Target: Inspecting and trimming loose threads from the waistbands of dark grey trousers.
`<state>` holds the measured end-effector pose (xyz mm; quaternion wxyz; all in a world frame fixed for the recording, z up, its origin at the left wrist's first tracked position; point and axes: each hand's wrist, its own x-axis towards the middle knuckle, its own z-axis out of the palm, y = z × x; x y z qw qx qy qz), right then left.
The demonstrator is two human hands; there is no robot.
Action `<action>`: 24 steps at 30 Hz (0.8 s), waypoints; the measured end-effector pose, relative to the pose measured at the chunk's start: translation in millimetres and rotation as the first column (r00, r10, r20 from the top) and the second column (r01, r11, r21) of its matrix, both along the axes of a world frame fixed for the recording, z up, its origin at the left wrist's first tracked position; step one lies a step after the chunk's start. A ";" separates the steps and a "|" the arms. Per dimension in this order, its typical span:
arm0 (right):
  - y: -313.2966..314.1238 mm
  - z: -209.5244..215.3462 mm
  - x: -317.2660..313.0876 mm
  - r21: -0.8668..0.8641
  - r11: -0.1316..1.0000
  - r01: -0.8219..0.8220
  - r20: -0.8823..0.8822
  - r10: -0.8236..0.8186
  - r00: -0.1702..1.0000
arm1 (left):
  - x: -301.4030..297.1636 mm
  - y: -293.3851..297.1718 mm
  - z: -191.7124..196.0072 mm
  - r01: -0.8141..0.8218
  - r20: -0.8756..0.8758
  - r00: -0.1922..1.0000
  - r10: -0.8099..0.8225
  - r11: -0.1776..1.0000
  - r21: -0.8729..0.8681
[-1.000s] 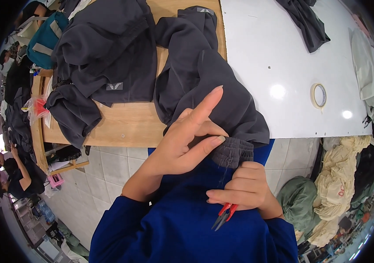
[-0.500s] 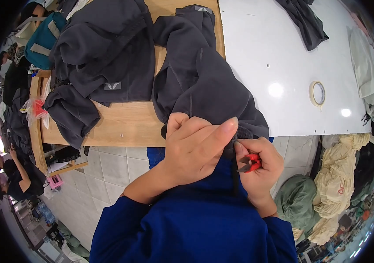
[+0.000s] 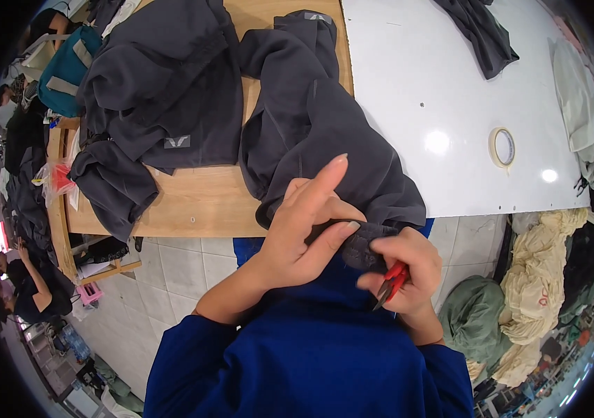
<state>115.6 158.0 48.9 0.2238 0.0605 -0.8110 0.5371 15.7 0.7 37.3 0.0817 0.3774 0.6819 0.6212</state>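
A dark grey garment [image 3: 325, 132] lies across the wooden table's front edge, its gathered, ribbed band [image 3: 361, 245] pulled toward my body. My left hand [image 3: 304, 226] grips that band, the thumb on its upper edge and the index finger pointing up and away. At the band's right end is my right hand [image 3: 408, 268], with small red-handled thread snips [image 3: 393, 282] held in the palm. The snips' dark blades point down and left, below the cloth. My right thumb and index finger are apart from each other. Folds hide the band's far side.
More dark grey garments [image 3: 165, 83] are heaped on the wooden table [image 3: 206, 198] to the left. A tape roll [image 3: 502, 147] and a dark cloth piece [image 3: 481, 35] lie on the white tabletop [image 3: 415, 63]. Fabric bundles [image 3: 534, 299] stand on the floor at right. Other people [image 3: 29, 282] are at far left.
My left hand has turned, its thumb now on the band and index finger raised. The band has come into fuller view. My right fingers have spread and the snips have swung downward.
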 end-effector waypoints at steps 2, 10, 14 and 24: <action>-5.0 -5.2 6.7 -0.209 0.974 0.081 0.021 -0.079 0.997 | -3.8 -0.8 -1.9 0.042 0.011 0.999 -0.042 0.997 0.060; 9.2 6.1 7.5 -0.363 0.927 0.092 0.256 0.005 0.967 | -8.5 0.1 -9.2 0.185 -0.099 0.980 -0.171 0.970 0.160; 2.4 -1.2 3.2 -0.244 0.965 0.095 0.194 -0.047 0.980 | -9.3 0.6 -7.7 0.237 -0.139 0.965 -0.222 0.966 0.100; 9.6 -13.4 10.5 -0.286 0.954 0.090 -0.057 -0.111 0.992 | -10.1 -3.9 -6.2 0.149 0.007 0.989 -0.150 0.985 0.086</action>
